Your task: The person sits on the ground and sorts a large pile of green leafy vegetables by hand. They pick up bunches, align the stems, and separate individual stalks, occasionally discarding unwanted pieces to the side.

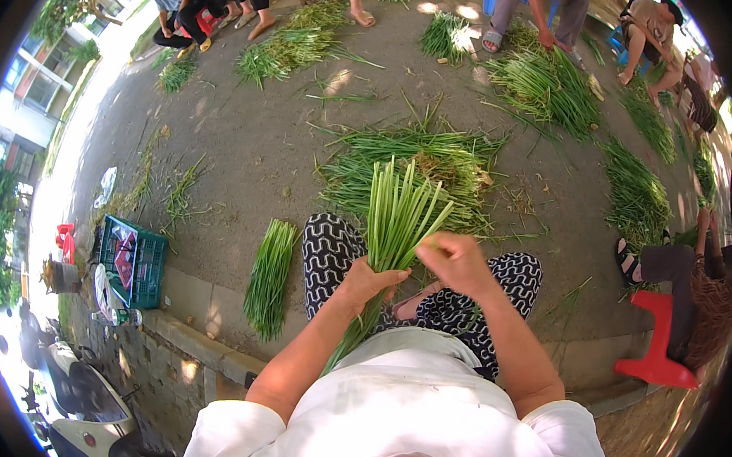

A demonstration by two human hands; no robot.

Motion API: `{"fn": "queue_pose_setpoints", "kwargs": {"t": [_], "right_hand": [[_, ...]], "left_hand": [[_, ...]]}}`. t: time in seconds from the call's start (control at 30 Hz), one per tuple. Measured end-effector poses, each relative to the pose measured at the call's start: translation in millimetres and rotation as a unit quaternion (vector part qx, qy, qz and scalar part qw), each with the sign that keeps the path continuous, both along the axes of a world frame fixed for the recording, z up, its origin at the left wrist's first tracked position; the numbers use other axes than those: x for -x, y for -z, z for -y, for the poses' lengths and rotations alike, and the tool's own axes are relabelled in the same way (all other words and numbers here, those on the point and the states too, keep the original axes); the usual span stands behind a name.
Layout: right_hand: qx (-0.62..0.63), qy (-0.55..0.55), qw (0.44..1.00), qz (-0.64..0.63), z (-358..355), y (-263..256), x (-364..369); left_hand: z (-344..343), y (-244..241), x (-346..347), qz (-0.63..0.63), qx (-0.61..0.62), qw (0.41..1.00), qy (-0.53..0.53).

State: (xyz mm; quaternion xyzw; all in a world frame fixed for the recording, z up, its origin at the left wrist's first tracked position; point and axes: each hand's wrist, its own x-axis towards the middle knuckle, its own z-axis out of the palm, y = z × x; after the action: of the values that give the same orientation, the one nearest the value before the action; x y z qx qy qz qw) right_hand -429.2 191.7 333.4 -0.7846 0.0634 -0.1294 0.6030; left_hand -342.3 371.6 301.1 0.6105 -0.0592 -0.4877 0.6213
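Observation:
My left hand is closed round a thick bunch of long green stalks, which look like garlic scapes or chives; their pale ends fan upward and the green leaves trail down past my wrist. At the right edge of the bunch, my right hand is slightly blurred, its fingers bent against the stalks; whether it grips one cannot be told. Beyond the bunch a loose heap of the same greens lies on the ground, mixed with yellowed leaves. An even bundle lies left of my knee, pale ends away from me.
A green plastic crate stands at the left near a kerb, with a parked scooter below. Other people sit or bend over heaps of greens at the top and right. A red stool stands at right.

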Motion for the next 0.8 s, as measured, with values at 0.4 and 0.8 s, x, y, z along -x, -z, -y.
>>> {"fn": "queue_pose_setpoints", "kwargs": {"t": [0.4,0.8], "right_hand": [[0.37,-0.138,0.916,-0.063,-13.6,5.7,-19.1],[0.425,-0.111,0.896,0.061,-9.5,9.2,-13.3]], "left_hand": [[4.6,-8.3,3.4,0.017,-0.02,0.999,0.036],[3.4,-16.0,1.9,0.013,-0.02,0.997,0.073]]}}
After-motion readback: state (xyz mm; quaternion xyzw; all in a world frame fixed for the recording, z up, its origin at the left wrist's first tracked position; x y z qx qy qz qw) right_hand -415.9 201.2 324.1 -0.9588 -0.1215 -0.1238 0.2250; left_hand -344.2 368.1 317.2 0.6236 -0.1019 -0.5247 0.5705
